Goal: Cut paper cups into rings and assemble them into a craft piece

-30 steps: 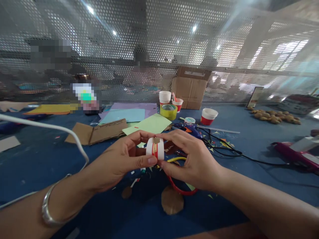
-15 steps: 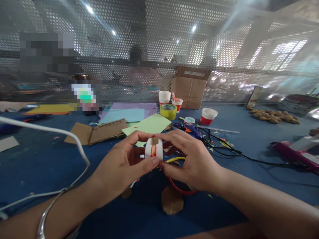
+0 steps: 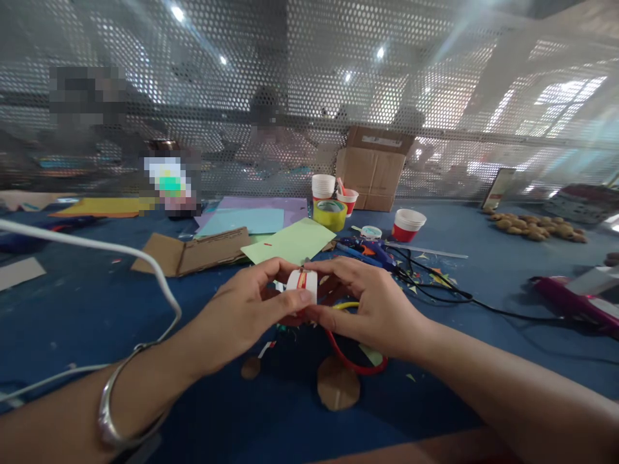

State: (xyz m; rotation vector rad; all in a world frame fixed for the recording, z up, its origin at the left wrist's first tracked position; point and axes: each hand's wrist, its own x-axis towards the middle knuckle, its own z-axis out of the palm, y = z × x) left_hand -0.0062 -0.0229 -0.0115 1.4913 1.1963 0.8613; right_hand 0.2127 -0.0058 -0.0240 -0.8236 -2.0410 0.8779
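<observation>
Between my two hands is a small white ring-like piece with a red and yellow mark on its face. My left hand grips its left side, the thumb across the front. My right hand holds the right side with curled fingers. Below my right hand lies a red ring, and a yellow curved piece shows beside its fingers. A round cardboard disc and a smaller brown disc rest on the blue table.
Folded cardboard, a pale green sheet, yellow-green tape and a red and white cup stand or lie beyond my hands. A blue glue gun with black cable is right of centre; a white cable crosses at left.
The white piece has tipped, so its top opening no longer shows. Both hands still hold it. The whole view has shifted slightly.
</observation>
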